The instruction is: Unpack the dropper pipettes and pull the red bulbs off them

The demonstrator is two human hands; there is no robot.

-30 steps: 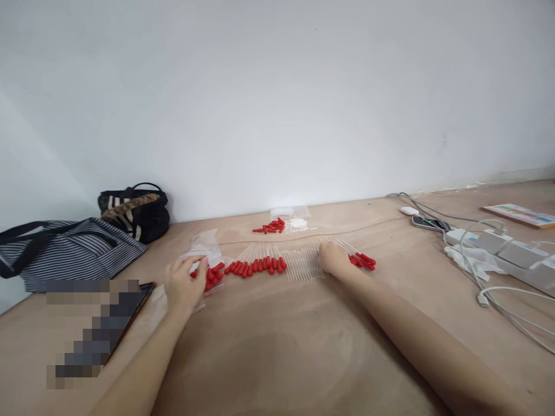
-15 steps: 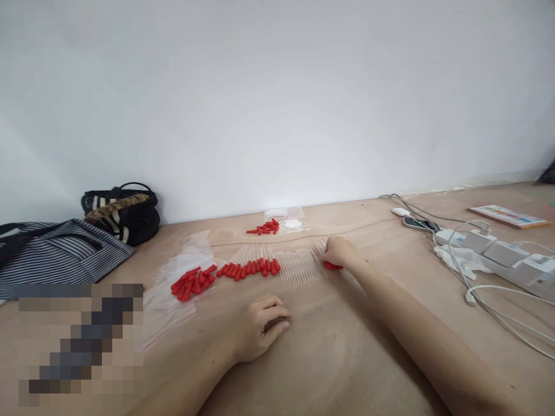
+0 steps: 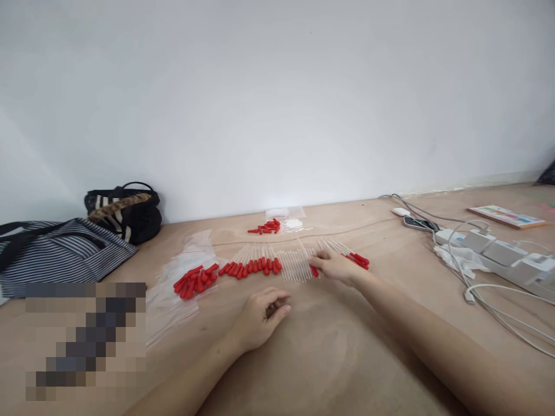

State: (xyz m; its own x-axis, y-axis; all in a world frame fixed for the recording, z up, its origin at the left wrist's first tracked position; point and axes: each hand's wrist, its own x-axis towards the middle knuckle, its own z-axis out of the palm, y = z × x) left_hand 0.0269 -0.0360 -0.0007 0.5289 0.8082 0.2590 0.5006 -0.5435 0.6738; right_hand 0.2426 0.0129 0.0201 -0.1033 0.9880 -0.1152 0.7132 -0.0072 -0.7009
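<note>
Smooth brown tabletop [image 3: 329, 364] runs back to a pale wall [image 3: 277, 104]. My right hand [image 3: 318, 266] has thumb and fingers pinched on a red-ended stick [image 3: 314, 271]. Its long axis slants: red end toward me, pale tip away and leftward, over the right end of a row of plain white sticks [image 3: 295, 267]. My left hand [image 3: 262, 316] is half open nearer me, fingers loosely curled, thumb apart. Left of the row, a fan of red-ended sticks [image 3: 255, 266] points its red ends toward me; a smaller fan [image 3: 359, 260] lies right of my right hand. Farther left, red pieces [image 3: 195, 281] lie heaped on clear plastic bags [image 3: 197, 245]; whether any are inside, I cannot tell. Beyond sit a striped bag [image 3: 69, 251] and a black bag [image 3: 141, 219].
</note>
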